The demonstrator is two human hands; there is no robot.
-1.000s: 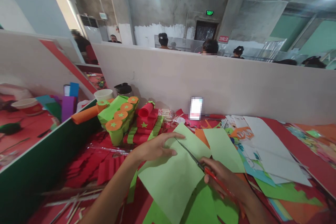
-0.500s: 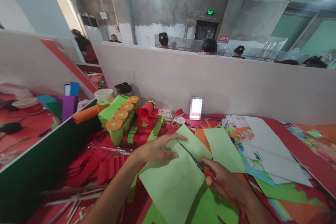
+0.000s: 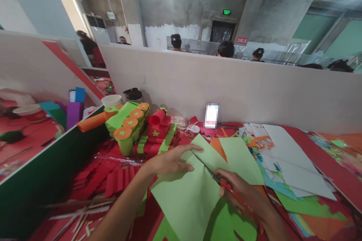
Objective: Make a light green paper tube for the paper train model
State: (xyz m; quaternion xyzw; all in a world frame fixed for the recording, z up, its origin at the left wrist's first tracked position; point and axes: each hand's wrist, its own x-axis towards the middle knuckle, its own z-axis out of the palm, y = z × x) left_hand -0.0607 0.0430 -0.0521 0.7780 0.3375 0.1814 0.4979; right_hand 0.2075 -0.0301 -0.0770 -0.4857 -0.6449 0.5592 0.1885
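A light green sheet of paper [image 3: 183, 199] lies tilted in front of me, over brighter green paper. My left hand [image 3: 172, 160] grips its upper left edge, thumb and index finger apart on top; the other fingers are hidden. Closed round the red handles of a pair of scissors [image 3: 207, 170] is my right hand [image 3: 234, 188]. The blades cross the sheet from its right side, their tips close to my left index finger. The sheet bends slightly beside the blades. Another light green sheet [image 3: 241, 160] rests just to the right.
Green and orange paper tubes [image 3: 124, 137] and a red paper piece with stars [image 3: 155, 133] stand at the back left. White sheets [image 3: 296, 158] and paper scraps lie to the right. A phone [image 3: 211, 116] leans on the partition [image 3: 181, 75]. Beyond it, people sit.
The sheet now bends near the scissor blades, where it looked flatter before. My right hand and the scissors have shifted very slightly; my left hand stays almost in place.
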